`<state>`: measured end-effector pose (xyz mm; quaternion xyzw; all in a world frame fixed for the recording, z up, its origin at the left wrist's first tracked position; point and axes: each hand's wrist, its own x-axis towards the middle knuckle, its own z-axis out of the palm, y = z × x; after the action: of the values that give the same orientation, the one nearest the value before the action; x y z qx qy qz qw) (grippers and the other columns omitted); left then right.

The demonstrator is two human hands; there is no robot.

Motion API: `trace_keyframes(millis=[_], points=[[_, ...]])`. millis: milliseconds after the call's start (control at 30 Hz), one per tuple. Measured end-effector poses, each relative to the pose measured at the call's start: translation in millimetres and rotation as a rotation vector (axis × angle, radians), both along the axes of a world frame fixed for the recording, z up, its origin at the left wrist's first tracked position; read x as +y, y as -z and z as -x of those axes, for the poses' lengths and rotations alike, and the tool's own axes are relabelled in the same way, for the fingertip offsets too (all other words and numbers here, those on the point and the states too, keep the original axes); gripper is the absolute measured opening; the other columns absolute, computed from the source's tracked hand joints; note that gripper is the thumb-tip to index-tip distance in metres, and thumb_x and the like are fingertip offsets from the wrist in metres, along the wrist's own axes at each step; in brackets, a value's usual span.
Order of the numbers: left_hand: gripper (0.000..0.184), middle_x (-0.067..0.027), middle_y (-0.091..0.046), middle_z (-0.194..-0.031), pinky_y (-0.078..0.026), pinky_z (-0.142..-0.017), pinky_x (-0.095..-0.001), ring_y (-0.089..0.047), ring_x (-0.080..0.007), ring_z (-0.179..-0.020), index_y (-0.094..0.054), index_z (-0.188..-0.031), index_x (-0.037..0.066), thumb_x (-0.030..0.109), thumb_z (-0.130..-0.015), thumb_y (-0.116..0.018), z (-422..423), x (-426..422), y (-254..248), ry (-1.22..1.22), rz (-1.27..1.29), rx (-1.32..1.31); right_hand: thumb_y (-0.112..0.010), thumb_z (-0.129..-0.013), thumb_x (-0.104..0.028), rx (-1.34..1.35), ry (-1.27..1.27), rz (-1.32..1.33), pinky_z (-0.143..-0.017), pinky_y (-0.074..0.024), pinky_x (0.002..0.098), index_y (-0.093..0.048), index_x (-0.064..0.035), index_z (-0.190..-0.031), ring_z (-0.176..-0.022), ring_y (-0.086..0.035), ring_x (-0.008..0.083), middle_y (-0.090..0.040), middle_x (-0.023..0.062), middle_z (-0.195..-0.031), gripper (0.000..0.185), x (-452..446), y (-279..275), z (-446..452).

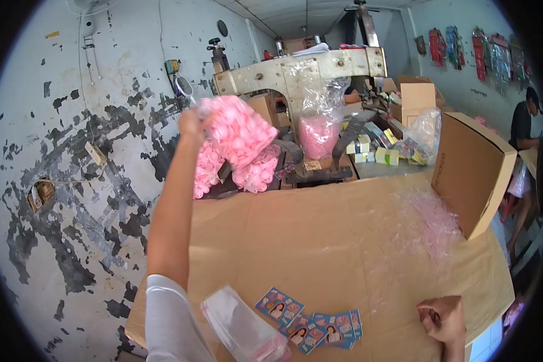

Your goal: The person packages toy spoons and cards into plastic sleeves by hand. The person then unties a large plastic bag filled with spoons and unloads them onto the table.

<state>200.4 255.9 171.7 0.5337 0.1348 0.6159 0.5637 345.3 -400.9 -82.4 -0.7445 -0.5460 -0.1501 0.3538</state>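
My left hand (191, 122) is raised at the end of an outstretched arm, closed on the gathered top of a clear bag of pink pieces (238, 130). Two more pink-filled bags lie behind and below it, one at the left (206, 171) and one under the held bag (257, 170). My right hand (441, 318) is over the front right of the table (283, 241), its fingers curled; what they hold, if anything, is hidden. Between my arms lie a stack of clear plastic sleeves (241, 323) and several blue printed cards (308, 330).
An open cardboard box (473, 172) stands upright at the table's right, beside scattered pink strands (434, 226). Behind the table are a large metal machine (283, 78), a clear bag of pink material (320, 136) and small boxes (386, 155). A person (525, 120) is at the far right.
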Motion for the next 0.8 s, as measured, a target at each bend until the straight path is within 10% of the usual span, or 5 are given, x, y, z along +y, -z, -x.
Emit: trace_keyframes(millis=[33, 133, 400, 500, 800], points=[[0.038, -0.0254, -0.06, -0.111, -0.057, -0.095, -0.041, -0.063, -0.0362, -0.105, -0.045, -0.125, -0.017, -0.001, -0.094, -0.032, 10.8, -25.7, -16.2, -0.027, -0.023, -0.038, -0.071, -0.073, -0.007, 0.013, 0.001, 0.021, -0.044, -0.0416, 0.0296, -0.068, -0.0096, -0.075, -0.041, -0.053, 0.0155, -0.061, 0.0041, -0.056, 0.005, -0.9, -1.6, 0.6], [0.028, -0.0257, -0.057, -0.113, -0.058, -0.094, -0.0419, -0.063, -0.0352, -0.103, -0.049, -0.113, -0.016, -0.001, -0.094, -0.037, 54.2, -60.0, -50.0, 0.035, -0.096, -0.141, -0.071, -0.07, -0.002, 0.016, 0.003, -0.054, -0.044, -0.0429, 0.0309, -0.069, -0.0112, -0.077, -0.041, -0.054, 0.0163, -0.063, 0.0024, -0.057, 0.012, 1.7, -4.2, 6.1], [0.02, -0.0056, -0.052, -0.082, -0.063, -0.075, -0.0352, -0.051, -0.0115, -0.071, -0.047, -0.08, 0.003, 0.009, -0.097, -0.055, 161.1, -143.6, 9.8, -0.361, -0.427, 0.016, -0.069, -0.073, 0.001, 0.121, -0.096, -0.022, -0.047, -0.043, 0.0281, -0.07, -0.0052, -0.081, -0.044, -0.054, 0.0151, -0.067, 0.0051, -0.067, 0.01, 1.5, -9.4, 14.0], [0.015, 0.0032, -0.048, -0.075, -0.043, -0.058, -0.0245, -0.041, -0.0059, -0.066, -0.054, -0.086, 0.005, 0.012, -0.099, -0.056, 176.6, -161.9, 80.3, -0.651, -0.46, 0.232, -0.069, -0.074, 0.002, 0.195, -0.116, 0.003, -0.047, -0.043, 0.0276, -0.07, -0.004, -0.084, -0.045, -0.054, 0.0145, -0.067, 0.0057, -0.067, 0.012, 5.3, -16.7, 21.8], [0.012, 0.0063, -0.048, -0.076, -0.034, -0.054, -0.0189, -0.04, -0.0002, -0.063, -0.055, -0.091, 0.007, 0.012, -0.101, -0.053, 147.7, -241.2, 195.0, -0.036, -0.217, 0.198, -0.067, -0.081, -0.001, 0.045, -0.498, 0.047, -0.062, -0.0511, 0.0358, -0.07, -0.0033, -0.095, -0.068, -0.064, 0.0257, -0.068, 0.0103, -0.077, 0.014, 109.4, -71.2, 71.6]])
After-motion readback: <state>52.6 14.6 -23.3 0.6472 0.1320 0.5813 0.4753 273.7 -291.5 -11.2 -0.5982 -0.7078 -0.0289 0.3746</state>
